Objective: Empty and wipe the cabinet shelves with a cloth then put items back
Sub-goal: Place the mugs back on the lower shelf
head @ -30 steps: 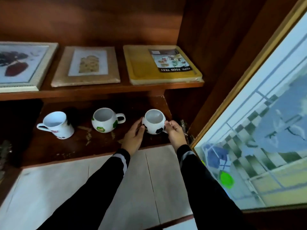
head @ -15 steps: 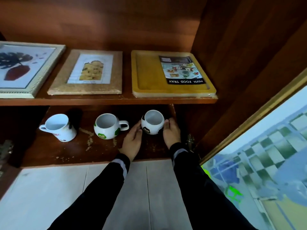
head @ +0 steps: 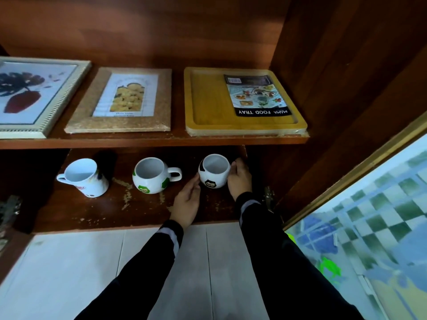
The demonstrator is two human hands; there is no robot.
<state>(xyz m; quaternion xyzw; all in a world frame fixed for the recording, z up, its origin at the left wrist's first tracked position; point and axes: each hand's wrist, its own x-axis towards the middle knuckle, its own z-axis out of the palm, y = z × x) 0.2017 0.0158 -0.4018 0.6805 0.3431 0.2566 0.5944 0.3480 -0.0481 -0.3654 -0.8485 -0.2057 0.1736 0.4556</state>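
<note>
Both hands are on the ball mug (head: 213,174), which stands near the lower shelf's (head: 69,211) right end. The left hand (head: 188,199) has fairly straight fingers, tips touching the mug's left side. The right hand (head: 239,179) has fingers curled round its right side, the handle hidden. A green mug (head: 152,179) and a white mug (head: 84,181) line up leftward. On the upper shelf (head: 138,143) lie a white frame (head: 76,84), a brown frame (head: 120,123) and a tray (head: 191,100). No cloth is in sight, and there are pale flecks on the wood. Emptying or restocking? I can't call it.

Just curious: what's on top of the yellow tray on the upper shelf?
A label card reading FOOD TRAY lies on the wooden food tray, toward its right. The wood beneath it is hidden.
</note>
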